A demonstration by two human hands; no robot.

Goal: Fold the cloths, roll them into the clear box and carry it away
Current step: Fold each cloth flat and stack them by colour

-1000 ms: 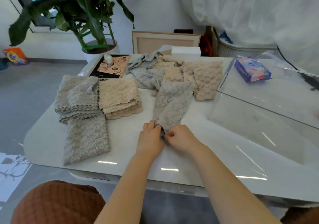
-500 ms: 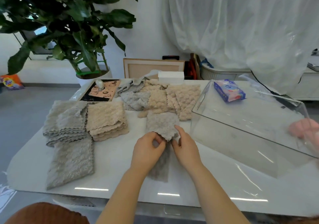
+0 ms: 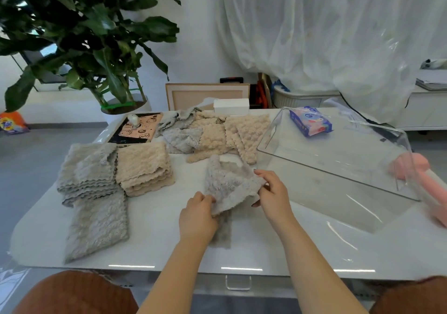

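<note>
Grey cloth (image 3: pixel 229 185), fluffy, rumpled, seemingly folded double

Bare left hand (image 3: pixel 197 217) and right hand (image 3: pixel 273 193); rust-brown waffle-knit garment (image 3: pixel 72 294).

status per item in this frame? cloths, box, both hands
grey cloth: partly lifted, held by both hands
left hand: grips the cloth's lower edge
right hand: pinches the cloth's right corner
clear box: open on top, no cloths inside
grey stack: folded, on the table
beige stack: folded, beside the grey stack
flat grey cloth: lying flat
heap of cloths: loose, unfolded
</note>
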